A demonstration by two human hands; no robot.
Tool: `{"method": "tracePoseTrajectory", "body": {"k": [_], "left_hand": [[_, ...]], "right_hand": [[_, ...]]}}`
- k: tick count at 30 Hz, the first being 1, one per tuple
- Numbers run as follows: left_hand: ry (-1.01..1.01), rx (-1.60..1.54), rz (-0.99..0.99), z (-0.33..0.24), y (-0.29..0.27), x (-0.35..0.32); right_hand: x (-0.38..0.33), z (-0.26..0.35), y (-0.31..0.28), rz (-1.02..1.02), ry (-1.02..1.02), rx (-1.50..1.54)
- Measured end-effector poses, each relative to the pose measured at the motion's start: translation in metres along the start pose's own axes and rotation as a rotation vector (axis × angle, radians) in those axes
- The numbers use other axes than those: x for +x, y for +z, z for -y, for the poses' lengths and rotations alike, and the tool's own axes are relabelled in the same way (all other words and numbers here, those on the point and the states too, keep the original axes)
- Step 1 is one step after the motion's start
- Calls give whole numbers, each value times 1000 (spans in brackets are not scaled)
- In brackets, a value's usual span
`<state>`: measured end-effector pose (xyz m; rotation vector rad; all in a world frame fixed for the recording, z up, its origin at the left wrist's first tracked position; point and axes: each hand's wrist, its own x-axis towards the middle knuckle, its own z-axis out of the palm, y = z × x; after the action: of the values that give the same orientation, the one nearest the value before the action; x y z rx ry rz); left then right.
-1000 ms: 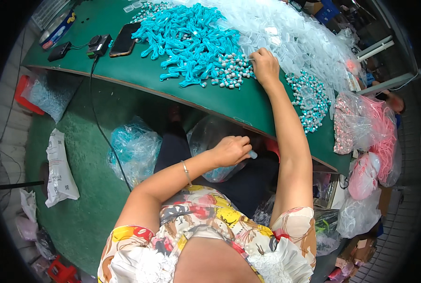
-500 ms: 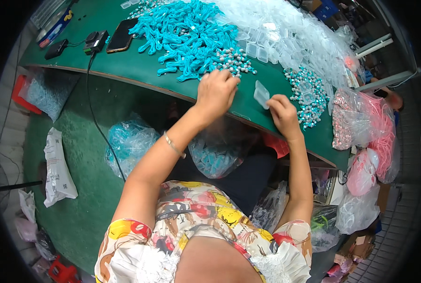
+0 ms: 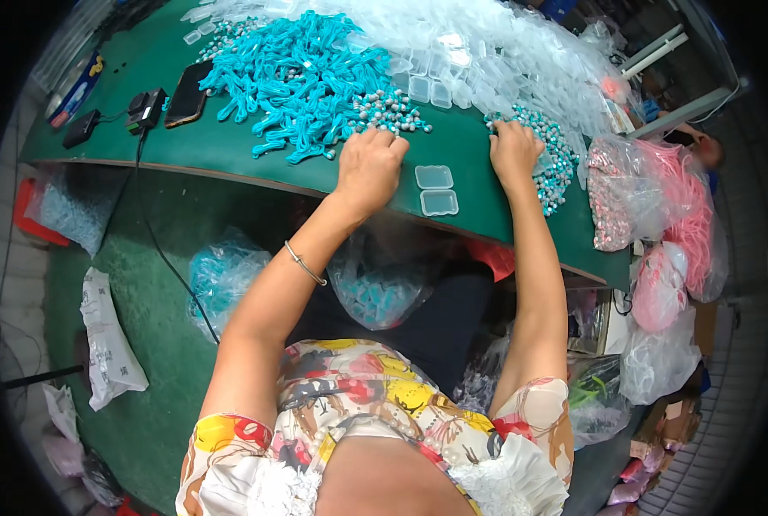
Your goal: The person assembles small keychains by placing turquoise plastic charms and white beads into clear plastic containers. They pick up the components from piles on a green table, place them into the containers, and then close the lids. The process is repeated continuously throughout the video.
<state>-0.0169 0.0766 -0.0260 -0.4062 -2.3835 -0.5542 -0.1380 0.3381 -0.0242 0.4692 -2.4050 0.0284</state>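
A small clear plastic box [image 3: 440,203] lies opened flat on the green table, between my two hands and apart from both. My left hand [image 3: 369,168] has curled fingers at the near edge of a heap of grey-and-white beads [image 3: 385,110]; its fingertips and anything in them are hidden. Beside that heap spreads a pile of turquoise looped cords [image 3: 302,86]. My right hand [image 3: 514,155] reaches to the left edge of a mixed heap of turquoise, white and reddish beads [image 3: 557,172], its fingers bent together and their tips out of sight.
A large mound of clear plastic boxes [image 3: 487,60] covers the far side. On the left lie a phone [image 3: 186,103] and a black device [image 3: 146,112] with a cable. Bags of pink cords [image 3: 689,206] and beads [image 3: 609,202] crowd the right edge.
The clear box has left my right hand and now lies opened on the table. My right hand has moved up to the mixed beads. My left hand stays by the grey-and-white beads.
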Motion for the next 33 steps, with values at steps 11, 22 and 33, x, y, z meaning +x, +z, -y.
{"method": "tracePoseTrajectory", "body": {"k": [11,22,33], "left_hand": [[-261,-613,73,-48,-11,-35],[-265,-392,62,-65,-8,-35],[-282,-293,86,-68,8,-27]], "right_hand": [[-19,13,-28,242,212,711],[-53,55,-108,608,32,1108],[-15,63,-108,637,-428,736]]}}
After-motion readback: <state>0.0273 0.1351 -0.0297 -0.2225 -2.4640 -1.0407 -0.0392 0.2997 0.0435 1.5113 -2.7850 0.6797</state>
